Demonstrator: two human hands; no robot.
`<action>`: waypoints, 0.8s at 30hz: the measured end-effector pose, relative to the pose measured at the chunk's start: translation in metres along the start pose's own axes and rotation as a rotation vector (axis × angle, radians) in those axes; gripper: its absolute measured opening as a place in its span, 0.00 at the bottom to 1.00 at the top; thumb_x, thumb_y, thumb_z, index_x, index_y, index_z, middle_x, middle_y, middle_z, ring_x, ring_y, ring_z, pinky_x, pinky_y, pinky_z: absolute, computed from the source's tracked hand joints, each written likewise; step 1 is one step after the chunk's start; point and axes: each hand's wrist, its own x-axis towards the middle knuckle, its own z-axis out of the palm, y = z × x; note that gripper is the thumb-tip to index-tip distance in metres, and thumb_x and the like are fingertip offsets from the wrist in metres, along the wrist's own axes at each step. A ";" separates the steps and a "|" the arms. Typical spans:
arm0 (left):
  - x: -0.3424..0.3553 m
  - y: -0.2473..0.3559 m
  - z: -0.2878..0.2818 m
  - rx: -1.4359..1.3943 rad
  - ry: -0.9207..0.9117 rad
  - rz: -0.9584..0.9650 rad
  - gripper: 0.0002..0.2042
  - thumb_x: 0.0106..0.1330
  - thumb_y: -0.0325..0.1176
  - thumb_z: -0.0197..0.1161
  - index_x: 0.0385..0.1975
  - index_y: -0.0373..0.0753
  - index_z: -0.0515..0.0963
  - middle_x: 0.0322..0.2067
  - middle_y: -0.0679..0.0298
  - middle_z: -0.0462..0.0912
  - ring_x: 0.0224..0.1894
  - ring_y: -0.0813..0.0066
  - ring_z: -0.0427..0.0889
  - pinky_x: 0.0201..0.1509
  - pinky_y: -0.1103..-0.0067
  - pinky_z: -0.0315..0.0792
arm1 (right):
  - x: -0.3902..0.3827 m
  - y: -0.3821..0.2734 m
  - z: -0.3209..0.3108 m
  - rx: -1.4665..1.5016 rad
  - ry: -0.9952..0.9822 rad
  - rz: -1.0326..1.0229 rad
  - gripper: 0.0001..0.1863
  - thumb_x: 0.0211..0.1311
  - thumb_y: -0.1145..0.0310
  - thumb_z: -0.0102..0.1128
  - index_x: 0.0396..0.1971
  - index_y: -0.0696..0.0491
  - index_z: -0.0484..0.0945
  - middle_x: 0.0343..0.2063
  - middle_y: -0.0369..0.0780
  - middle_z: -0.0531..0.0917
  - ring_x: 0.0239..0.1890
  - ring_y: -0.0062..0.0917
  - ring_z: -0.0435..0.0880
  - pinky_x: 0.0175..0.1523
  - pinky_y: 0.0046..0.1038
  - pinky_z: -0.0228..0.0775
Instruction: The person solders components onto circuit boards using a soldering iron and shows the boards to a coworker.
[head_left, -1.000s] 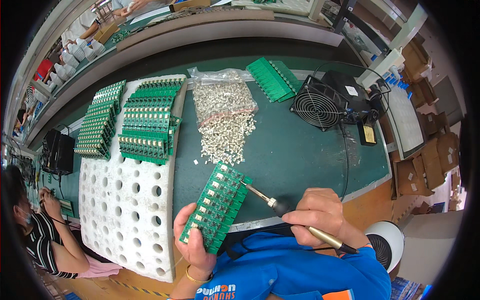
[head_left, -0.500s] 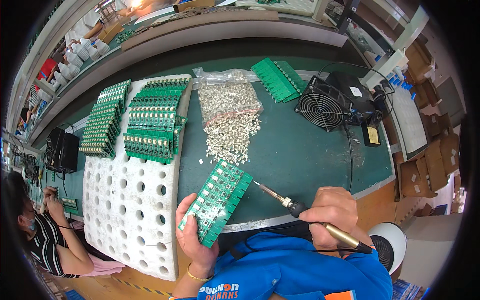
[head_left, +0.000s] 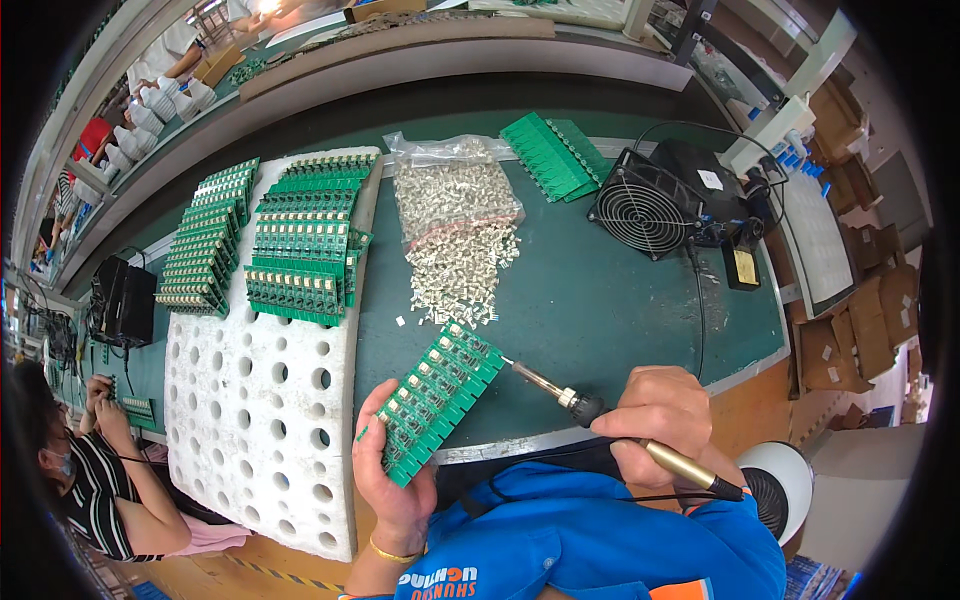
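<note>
My left hand (head_left: 394,490) grips the lower left end of a green circuit board panel (head_left: 440,398), held tilted above the front edge of the bench. A row of small white connectors runs along its upper left side. My right hand (head_left: 660,425) is closed round the handle of a soldering iron (head_left: 572,400). The iron's thin tip reaches the panel's upper right corner; whether it touches cannot be made out. Just beyond the panel lies a heap of small white connectors (head_left: 455,275), spilling from a clear plastic bag (head_left: 450,190).
Stacked finished-looking panels (head_left: 300,240) rest on a white foam board (head_left: 265,420) with round holes at left. Bare green panels (head_left: 555,158) lie at the back. A black fan (head_left: 645,215) and a yellow sponge holder (head_left: 743,268) stand right. A co-worker (head_left: 100,480) sits at far left.
The panel has tipped and turned slightly in my left hand, its connectors now facing more upward. The iron's tip has shifted a little left, closer to the panel's corner.
</note>
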 end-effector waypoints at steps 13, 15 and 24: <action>-0.012 0.000 0.013 0.263 0.003 0.239 0.24 0.65 0.40 0.46 0.54 0.25 0.63 0.44 0.51 0.76 0.44 0.69 0.80 0.50 0.77 0.73 | 0.002 0.005 0.010 -0.043 -0.086 -0.035 0.17 0.31 0.80 0.64 0.29 0.54 0.80 0.13 0.34 0.71 0.12 0.22 0.70 0.16 0.24 0.59; -0.014 -0.001 0.010 0.274 -0.002 0.258 0.25 0.65 0.40 0.46 0.55 0.25 0.62 0.44 0.51 0.76 0.45 0.69 0.79 0.50 0.76 0.73 | 0.004 0.005 0.010 -0.039 -0.089 -0.033 0.17 0.31 0.80 0.64 0.30 0.54 0.80 0.13 0.34 0.71 0.12 0.22 0.70 0.16 0.24 0.59; -0.021 -0.009 -0.003 0.448 -0.024 0.392 0.26 0.65 0.40 0.48 0.56 0.25 0.62 0.46 0.49 0.75 0.46 0.66 0.79 0.51 0.75 0.73 | 0.004 0.003 0.012 -0.044 -0.141 -0.043 0.16 0.33 0.79 0.63 0.31 0.57 0.79 0.13 0.35 0.71 0.12 0.24 0.71 0.16 0.25 0.60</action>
